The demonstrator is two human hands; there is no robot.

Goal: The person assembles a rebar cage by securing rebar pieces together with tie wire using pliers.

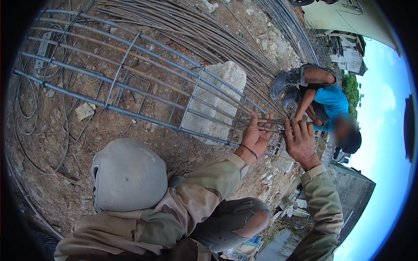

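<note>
A long rebar cage [124,67] of straight steel bars, tied across with square stirrups, runs from the upper left toward my hands. Its near end rests on a pale rough stone block [216,93]. My left hand [256,140], a dark band at its wrist, is turned palm partly up at that end, fingers curled about thin dark metal rods [275,126]. To its right my right hand [300,144], back uppermost, is closed on the other end of the same rods. Their exact kind is unclear, and the right fingertips are partly hidden.
A co-worker in a blue shirt [333,100] crouches just beyond my right hand, an arm reaching close to it. Loose rebar [187,32] lies across the ground behind the cage. Wire loops [65,135] and a small block [85,111] lie at left. My knee [130,174] is close below.
</note>
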